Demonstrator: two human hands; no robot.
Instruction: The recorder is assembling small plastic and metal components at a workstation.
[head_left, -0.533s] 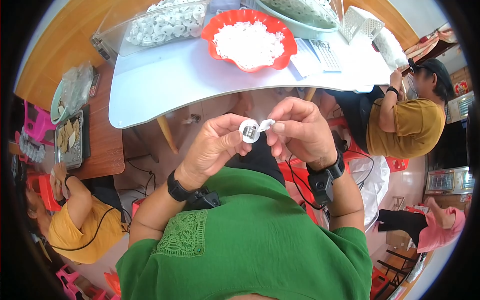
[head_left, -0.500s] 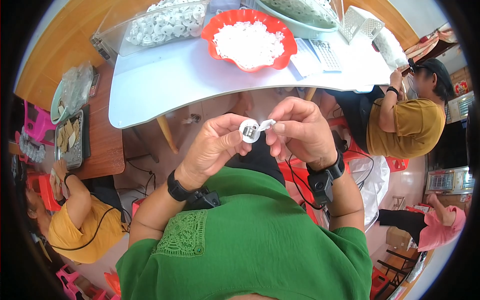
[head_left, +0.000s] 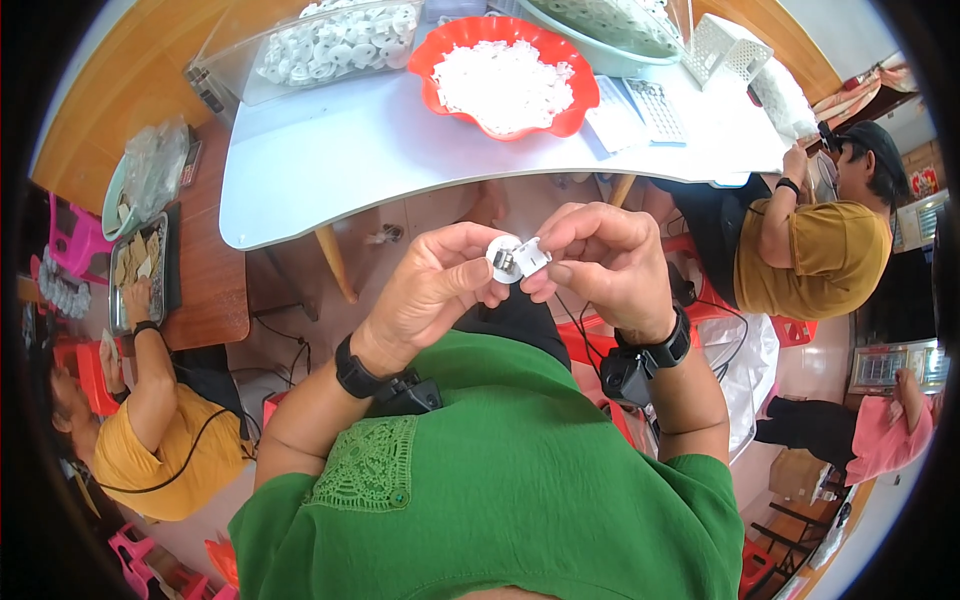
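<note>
Between the thumb and fingers of my left hand (head_left: 445,275) is a small round white plastic piece (head_left: 502,262) with metal parts in its middle. My right hand (head_left: 605,265) pinches a small white rectangular plastic piece (head_left: 531,257) against its right side. The two pieces touch or nearly touch, held in the air in front of the table edge. On the table, a red wavy-rimmed bowl (head_left: 428,84) holds a heap of small white plastic pieces (head_left: 505,85). A clear bin (head_left: 222,50) at the far left holds many round white pieces (head_left: 335,45).
A pale green basin (head_left: 600,57), a white perforated basket (head_left: 727,46) and a sheet of small pieces (head_left: 655,110) stand at the table's far right. Co-workers sit on the left (head_left: 160,440) and right (head_left: 815,250). A brown table (head_left: 215,290) with a tray (head_left: 130,300) is at left.
My right hand has turned the white rectangular piece and brought it closer over the round piece's metal parts. The left co-worker's hand has reached into the tray.
</note>
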